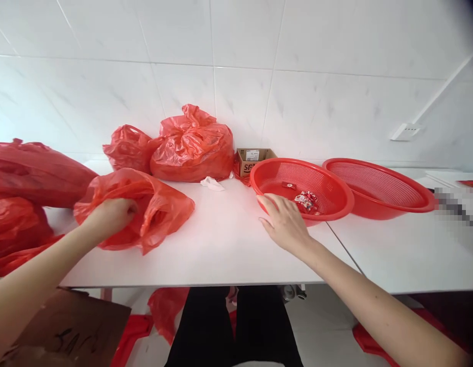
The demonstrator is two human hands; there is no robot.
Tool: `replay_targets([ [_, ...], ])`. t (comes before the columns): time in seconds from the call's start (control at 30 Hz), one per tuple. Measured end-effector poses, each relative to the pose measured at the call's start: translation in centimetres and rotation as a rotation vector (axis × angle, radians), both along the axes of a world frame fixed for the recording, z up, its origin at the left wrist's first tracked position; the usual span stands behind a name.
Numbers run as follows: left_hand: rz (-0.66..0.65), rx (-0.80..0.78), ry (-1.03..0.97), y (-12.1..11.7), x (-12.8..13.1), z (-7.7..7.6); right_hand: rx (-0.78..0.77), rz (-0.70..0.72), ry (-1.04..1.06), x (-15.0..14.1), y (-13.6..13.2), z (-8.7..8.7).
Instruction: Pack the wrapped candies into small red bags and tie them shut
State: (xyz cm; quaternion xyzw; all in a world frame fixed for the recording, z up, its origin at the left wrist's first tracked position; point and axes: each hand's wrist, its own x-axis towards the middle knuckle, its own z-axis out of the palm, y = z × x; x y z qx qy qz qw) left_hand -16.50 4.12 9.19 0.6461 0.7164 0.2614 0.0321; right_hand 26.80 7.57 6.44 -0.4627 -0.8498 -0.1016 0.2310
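Loosely, a Right Hand Met the Basket While the Left Entered the Bag

The perforated plastic basket (331,196), red and round-rimmed, stood on a smooth white table (224,244). Its mouth faced upward, and its longer axis ran left to right, dipping slightly nearer at the right end. Inside it lay a small heap of mottled pieces (306,202), too small to tell apart. The person's right hand (285,221) rested at the basket's near left rim, its thumb and fingers apart.

Well left of the basket, a thin, crinkled red bag (162,209) lay slumped, its mouth gaping toward the person and its long axis also running left to right. The left hand (116,216) was in that mouth with curled fingers; whether they clamped anything could not be told.

Just behind the basket's left side stood a cardboard box (255,159); farther left bulged a glossy, knotted sack (194,148). Right of the basket sat a second, mesh-walled tub (385,188).
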Motion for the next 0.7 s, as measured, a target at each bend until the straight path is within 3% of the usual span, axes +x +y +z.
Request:
replay_targets([
  [0.13,-0.009,-0.08,-0.28,-0.3,0.8,3.0,-0.198,0.338,0.256,-5.3,-2.3,0.3],
  [0.27,-0.037,-0.069,-0.539,-1.3,2.2,4.1,-0.241,0.515,0.357,-10.8,-4.4,0.2],
  [0.37,-0.075,-0.071,-0.674,-2.2,2.8,4.6,-0.283,0.534,0.281,-13.8,-4.5,-0.7],
  [0.5,-0.076,0.213,-0.791,-2.9,3.1,6.6,-0.598,0.407,0.082,-16.7,-2.6,-2.8],
  [0.6,-0.06,0.372,-0.686,-2.7,4.2,7.7,-0.72,0.443,0.035,-18.9,-1.3,-3.8],
  [0.7,0.093,0.262,-0.22,-2.7,6.5,6.5,-0.735,0.535,0.187,-20.3,-0.8,-3.8],
])
